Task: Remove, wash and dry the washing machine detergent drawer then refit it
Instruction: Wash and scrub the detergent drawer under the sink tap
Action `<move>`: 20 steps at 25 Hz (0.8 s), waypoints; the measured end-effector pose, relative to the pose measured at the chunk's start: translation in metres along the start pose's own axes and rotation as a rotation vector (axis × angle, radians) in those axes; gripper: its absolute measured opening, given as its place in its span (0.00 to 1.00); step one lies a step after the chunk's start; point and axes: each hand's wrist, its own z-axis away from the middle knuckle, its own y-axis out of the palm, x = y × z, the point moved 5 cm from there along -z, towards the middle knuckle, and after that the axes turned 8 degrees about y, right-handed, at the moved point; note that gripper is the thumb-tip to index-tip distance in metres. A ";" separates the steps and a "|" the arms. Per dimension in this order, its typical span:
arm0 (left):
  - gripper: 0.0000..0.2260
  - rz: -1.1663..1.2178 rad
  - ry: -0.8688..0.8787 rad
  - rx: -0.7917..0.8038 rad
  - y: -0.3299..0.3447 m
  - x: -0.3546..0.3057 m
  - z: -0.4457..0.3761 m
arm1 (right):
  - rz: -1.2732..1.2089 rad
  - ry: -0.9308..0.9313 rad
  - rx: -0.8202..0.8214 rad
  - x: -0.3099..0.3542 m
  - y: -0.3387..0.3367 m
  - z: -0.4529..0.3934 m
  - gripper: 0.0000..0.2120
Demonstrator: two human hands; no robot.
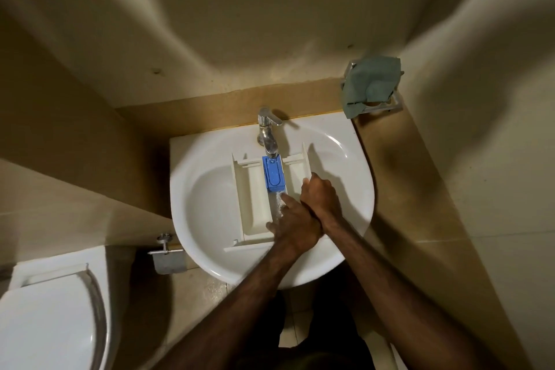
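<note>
No readable brand, label or writing anywhere in the head view.

Nearest: 2 bare forearms reach up from the bottom edge and cross over the white ceramic wash basin (210, 261). Left hand (292, 227) lies lower, fingers stretched out straight, one fingertip in the running water inside the middle channel of the white plastic detergent drawer (255, 204). Right hand (319, 194) sits just above it and overlaps it, fingers curled over the drawer's right side wall, gripping it. Hands are together, touching where they cross.

Drawer lies flat in the basin bowl, long axis pointing at the tap, front panel nearest the person. Blue rectangular plastic insert (273, 173) sits in the drawer's centre compartment at the far end, directly under the spout. Chrome single-lever tap (267, 135) is running; the stream lands just below the blue insert.

Left of the basin: white toilet lid (51, 327), then a metal toilet-roll holder (166, 254). Far right, above the basin: grey-green cloth (371, 82) draped over a metal wall rack (395, 103).
</note>
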 end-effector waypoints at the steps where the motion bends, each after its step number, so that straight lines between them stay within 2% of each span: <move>1: 0.49 0.025 -0.019 -0.039 0.001 -0.001 0.000 | -0.028 0.013 0.024 -0.002 0.000 -0.002 0.18; 4: 0.42 -0.001 0.017 -0.201 -0.002 -0.007 0.006 | -0.155 0.032 0.109 -0.007 -0.002 -0.007 0.17; 10: 0.31 -0.197 0.114 -0.321 -0.007 0.002 0.015 | -0.141 0.031 0.086 -0.002 -0.004 -0.006 0.17; 14: 0.22 -0.309 0.096 -0.352 -0.015 0.003 0.019 | -0.133 0.036 0.075 -0.003 -0.004 -0.006 0.16; 16: 0.23 -0.257 0.073 -0.345 -0.013 0.003 0.018 | -0.138 0.029 0.073 -0.003 -0.003 -0.006 0.17; 20: 0.33 -0.123 0.113 -0.334 -0.008 0.004 0.010 | -0.132 0.024 0.068 -0.004 -0.003 -0.003 0.17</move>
